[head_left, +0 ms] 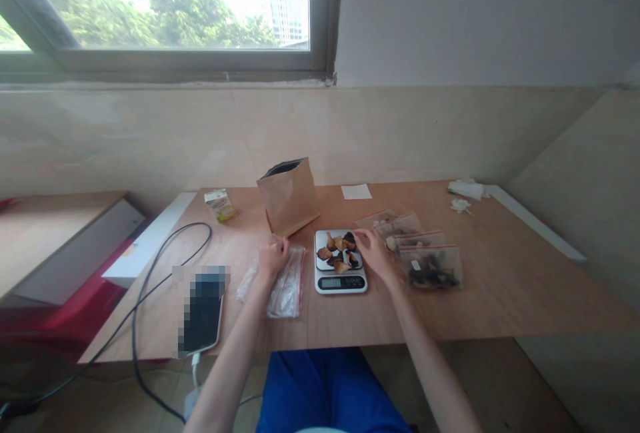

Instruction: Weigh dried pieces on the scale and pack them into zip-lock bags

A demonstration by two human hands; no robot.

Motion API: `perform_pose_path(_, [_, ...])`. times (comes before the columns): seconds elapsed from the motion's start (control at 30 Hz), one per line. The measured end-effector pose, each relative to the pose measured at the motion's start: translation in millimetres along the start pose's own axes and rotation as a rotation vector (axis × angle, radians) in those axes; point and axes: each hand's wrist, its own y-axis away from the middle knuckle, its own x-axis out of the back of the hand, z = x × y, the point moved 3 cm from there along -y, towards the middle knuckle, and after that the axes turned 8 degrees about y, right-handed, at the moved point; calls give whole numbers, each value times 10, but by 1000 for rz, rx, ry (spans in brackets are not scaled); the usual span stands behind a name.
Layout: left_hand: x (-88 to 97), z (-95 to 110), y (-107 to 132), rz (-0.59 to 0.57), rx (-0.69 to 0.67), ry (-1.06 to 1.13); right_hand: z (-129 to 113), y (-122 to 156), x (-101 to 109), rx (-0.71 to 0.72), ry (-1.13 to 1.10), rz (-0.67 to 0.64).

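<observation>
My right hand reaches over the right edge of a white digital kitchen scale, its fingertips at the plate. Heaped on that plate are several dark-and-tan dried pieces, possibly mushroom slices. My left hand hovers at the top of a flattened clear zip bag with a red seal, with a crumpled clear plastic piece to its left. Right of the scale lie several zip bags holding dark dried pieces. Behind my hands stands an open brown kraft paper bag.
A small printed box lies at the far table edge, near a white paper slip and crumpled tissue. A phone with its black cable lies at the left. The wooden table ends at a front edge near my lap.
</observation>
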Motion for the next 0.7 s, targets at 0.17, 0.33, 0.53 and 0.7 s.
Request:
perform_pose_path(0.17, [-73,90,6,-137,-83,-162,30,-28,-18,-7,-22,3])
perform_pose_path(0.33, [-40,160,-27,-265,-147,-208,128,2,-52,-16,-41,-30])
perform_pose_path(0.53, [162,152,218,-376,-181,-184,139,39,-9,-40,-38,-66])
perform_pose_path(0.7, [312,79,600,-333,-264,-52,-19,70,101,-76,-75,-30])
